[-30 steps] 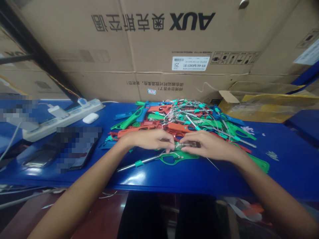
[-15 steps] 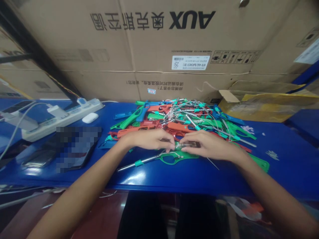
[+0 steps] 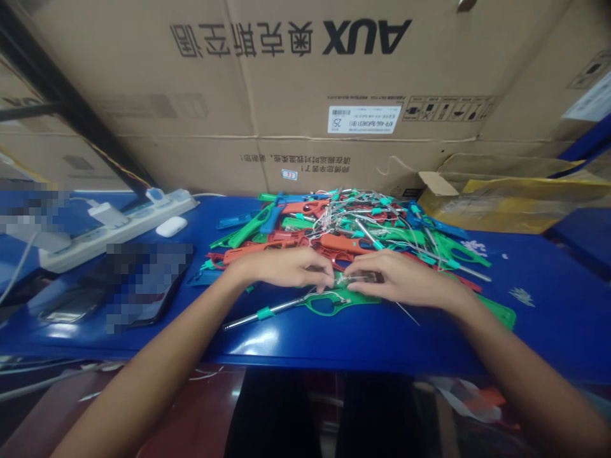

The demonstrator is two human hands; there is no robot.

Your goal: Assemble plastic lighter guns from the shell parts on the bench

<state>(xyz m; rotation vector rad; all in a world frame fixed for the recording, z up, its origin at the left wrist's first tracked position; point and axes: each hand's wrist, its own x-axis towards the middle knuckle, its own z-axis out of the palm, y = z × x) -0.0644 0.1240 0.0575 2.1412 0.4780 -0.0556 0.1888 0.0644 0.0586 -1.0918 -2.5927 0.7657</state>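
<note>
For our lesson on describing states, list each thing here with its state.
Left hand: fingers bent, at clear piece's left end
Right hand: closed on clear piece
Green handle: lying on table
Handle pile: heaped, jumbled
Power strip: plugs inserted
White case: looks shut
Big carton: print upside down
Taped carton: flap raised

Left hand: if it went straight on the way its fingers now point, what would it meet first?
Most likely the clear part in the right hand, just beyond the left hand's fingertips; depth is unclear, so they may already touch.
</note>
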